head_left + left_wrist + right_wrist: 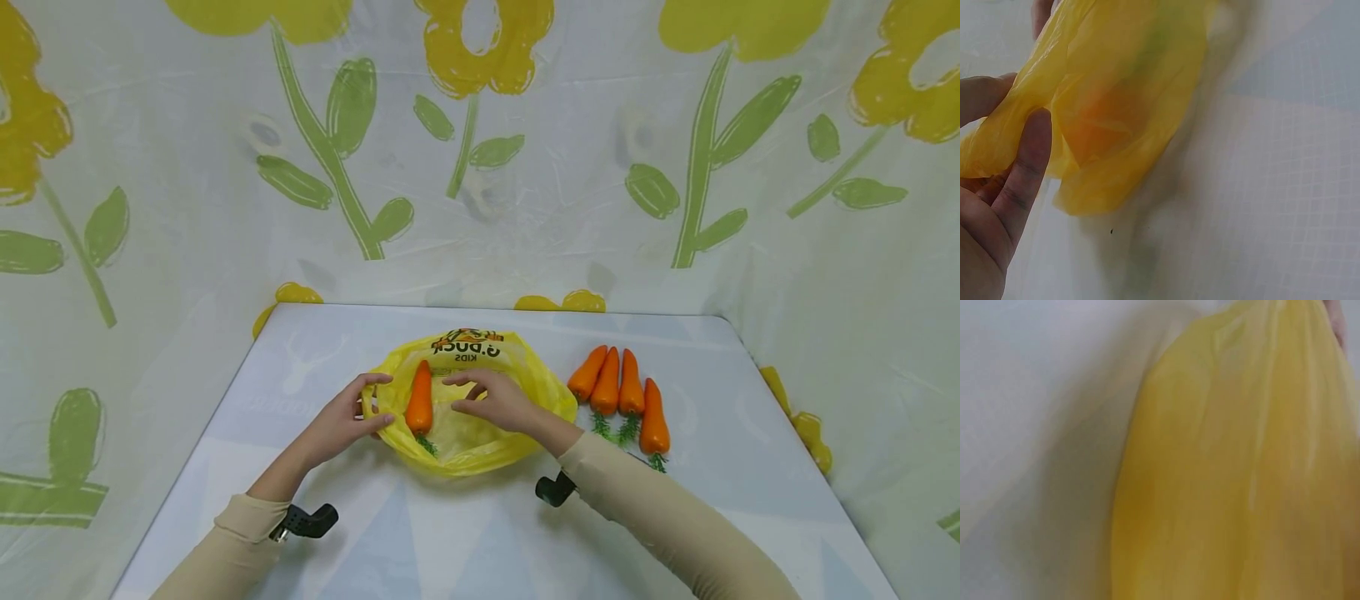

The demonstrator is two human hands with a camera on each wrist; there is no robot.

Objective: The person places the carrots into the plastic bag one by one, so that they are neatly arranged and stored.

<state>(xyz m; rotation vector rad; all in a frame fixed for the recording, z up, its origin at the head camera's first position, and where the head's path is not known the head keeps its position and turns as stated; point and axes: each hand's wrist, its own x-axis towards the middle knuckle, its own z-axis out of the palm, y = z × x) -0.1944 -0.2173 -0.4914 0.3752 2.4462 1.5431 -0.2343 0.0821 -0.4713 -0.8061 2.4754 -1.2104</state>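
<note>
A yellow plastic bag (517, 442) with printed lettering lies spread on the table, its mouth facing up. Inside it, on the left, is an orange carrot (422, 400) with a green top; in the left wrist view the carrot (1107, 119) shows as an orange blur through the plastic. My left hand (348, 417) grips the bag's left edge between thumb and fingers. Over the bag's opening, just right of the carrot, my right hand (495, 398) has its fingers extended and apart, holding nothing. In the right wrist view the bag (1235, 462) hides that hand.
Several more carrots (618, 387) lie side by side on the white table (735, 467), right of the bag and close to my right forearm. A curtain (525, 242) printed with flowers hangs around the back and sides of the table.
</note>
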